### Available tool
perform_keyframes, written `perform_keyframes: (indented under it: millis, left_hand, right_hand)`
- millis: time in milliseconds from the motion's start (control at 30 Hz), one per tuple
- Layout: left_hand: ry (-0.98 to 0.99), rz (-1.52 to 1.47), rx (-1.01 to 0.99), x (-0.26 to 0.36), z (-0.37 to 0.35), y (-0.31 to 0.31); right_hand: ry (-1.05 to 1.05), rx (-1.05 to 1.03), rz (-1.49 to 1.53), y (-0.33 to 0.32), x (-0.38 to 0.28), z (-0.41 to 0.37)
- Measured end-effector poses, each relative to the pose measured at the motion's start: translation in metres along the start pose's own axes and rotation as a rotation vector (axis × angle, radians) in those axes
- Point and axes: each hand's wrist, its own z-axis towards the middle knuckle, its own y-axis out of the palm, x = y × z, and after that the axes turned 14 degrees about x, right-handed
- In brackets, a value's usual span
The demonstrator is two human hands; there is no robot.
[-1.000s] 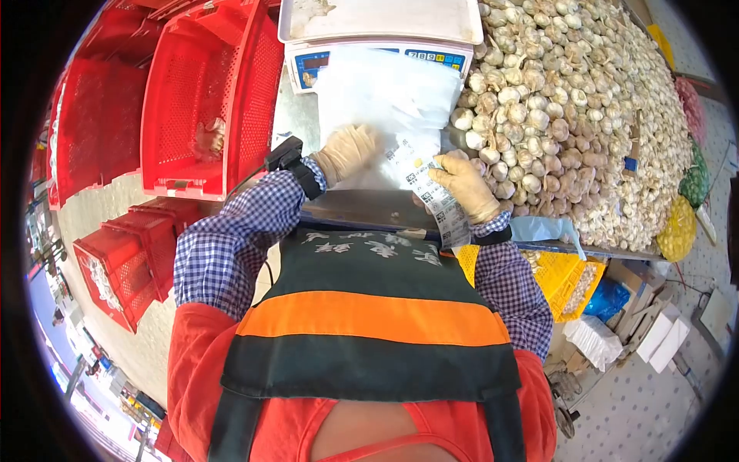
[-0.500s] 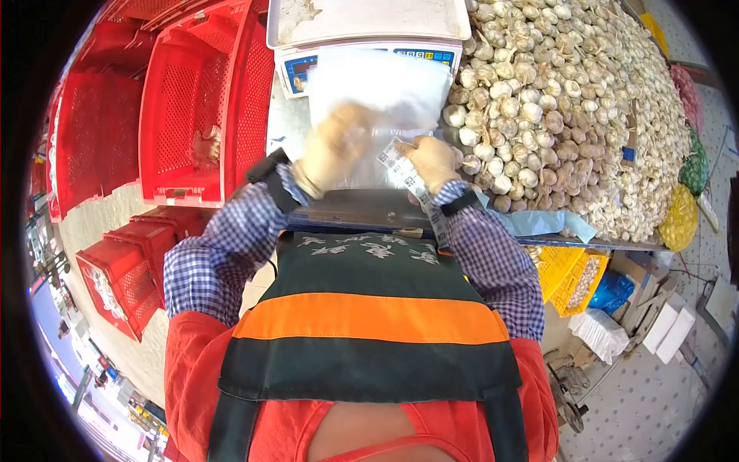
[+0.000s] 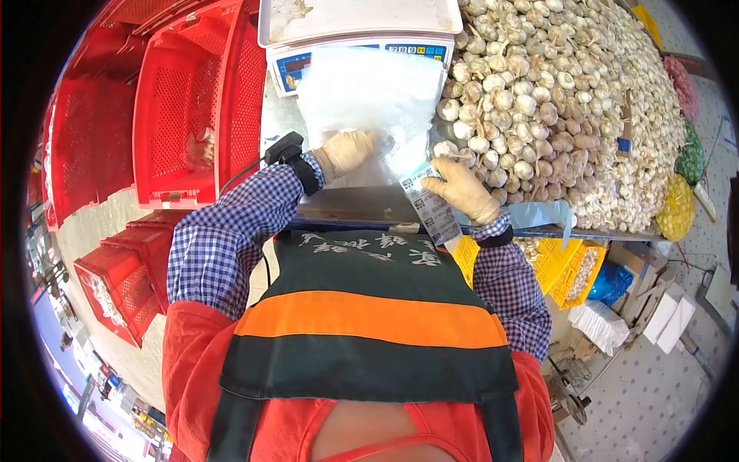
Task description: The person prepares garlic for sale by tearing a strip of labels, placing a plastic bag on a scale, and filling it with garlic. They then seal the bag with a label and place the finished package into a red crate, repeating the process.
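Note:
My left hand (image 3: 348, 153), in a pale glove, is low over a stack of clear plastic bags (image 3: 369, 92), its fingertips smeared by motion. Beside those fingertips a small printed label (image 3: 389, 145) shows on the plastic. My gloved right hand (image 3: 464, 190) is closed on a strip of printed labels (image 3: 433, 206) with black square codes, pinched near its upper end. The strip hangs down over the table edge toward my apron. Behind the bags stands a white weighing scale (image 3: 419, 48), its keypad partly covered by them.
A large heap of garlic bulbs (image 3: 539, 100) covers the table to the right. Red plastic crates (image 3: 239, 108) stand at the left, with more below. Light-blue plastic (image 3: 539, 215) lies along the front edge. Yellow crates (image 3: 566, 269) holding garlic sit under the table.
My right hand has moved right and toward me, drawing the label strip away from the bags. My left hand has shifted slightly right and down, close over the plastic.

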Motion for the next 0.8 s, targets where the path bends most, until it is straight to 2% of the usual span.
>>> perform_keyframes:
  millis: [33, 67, 100, 133, 200, 267, 333, 400, 433, 467, 500, 533, 567, 600, 633, 667, 700, 767, 800]
  left_hand:
    - [0.001, 0.003, 0.000, -0.015, 0.007, 0.007]
    - [0.084, -0.132, 0.010, -0.029, 0.013, 0.014]
    - [0.166, -0.268, 0.021, -0.037, 0.015, 0.016]
    - [0.163, -0.266, 0.023, -0.026, 0.017, -0.007]
    - [-0.024, -0.396, -0.099, -0.011, 0.023, -0.052]
    - [-0.039, -0.350, -0.113, -0.036, 0.039, -0.056]
    - [0.061, -0.170, 0.136, -0.038, 0.051, -0.085]
    - [-0.378, -0.182, 0.407, -0.014, 0.052, -0.128]
    - [-0.225, -0.148, 0.785, -0.003, 0.048, -0.136]
    - [-0.059, -0.108, 1.157, 0.010, 0.042, -0.142]
    - [0.101, -0.085, 1.290, 0.026, 0.034, -0.148]
    - [0.139, -0.103, 1.180, 0.039, 0.017, -0.139]
    - [0.311, -0.333, 1.082, 0.038, 0.010, -0.116]
    - [0.288, -0.401, 0.899, 0.037, 0.001, -0.084]
    - [0.282, -0.238, 0.649, 0.035, -0.005, -0.060]
    - [0.295, -0.059, 0.534, 0.026, -0.007, -0.025]
    - [0.247, 0.077, 0.237, 0.027, -0.011, -0.026]
    - [0.214, 0.037, 0.211, 0.017, -0.017, -0.006]
    - [0.188, 0.000, 0.187, 0.014, -0.016, 0.002]
  right_hand:
    - [0.005, 0.032, 0.175, 0.003, -0.002, 0.001]
    - [0.008, 0.062, 0.349, 0.006, -0.003, 0.002]
    - [0.006, 0.062, 0.349, 0.007, -0.005, 0.002]
    - [0.010, 0.060, 0.383, 0.008, -0.006, 0.001]
    - [0.008, 0.051, 0.415, 0.012, -0.006, 0.003]
    - [0.120, 0.127, 0.358, 0.018, -0.002, 0.006]
    - [0.063, 0.177, 0.283, 0.024, -0.001, 0.014]
    - [0.008, 0.226, 0.207, 0.031, -0.006, 0.026]
    - [0.128, 0.186, 0.340, 0.036, -0.010, 0.032]
    - [0.159, 0.182, 0.311, 0.042, -0.005, 0.044]
    - [0.190, 0.177, 0.282, 0.049, 0.000, 0.055]
    - [0.221, 0.171, 0.252, 0.056, 0.005, 0.066]
    - [0.276, 0.153, 0.060, 0.058, 0.004, 0.075]
    - [0.329, 0.131, -0.133, 0.061, 0.005, 0.083]
    - [0.349, 0.085, -0.316, 0.066, 0.008, 0.090]
    - [0.344, 0.087, -0.315, 0.064, 0.005, 0.090]
    - [0.302, 0.082, -0.369, 0.059, -0.003, 0.085]
    - [0.197, 0.016, -0.576, 0.042, -0.018, 0.068]
    - [0.206, 0.018, -0.579, 0.032, -0.021, 0.058]
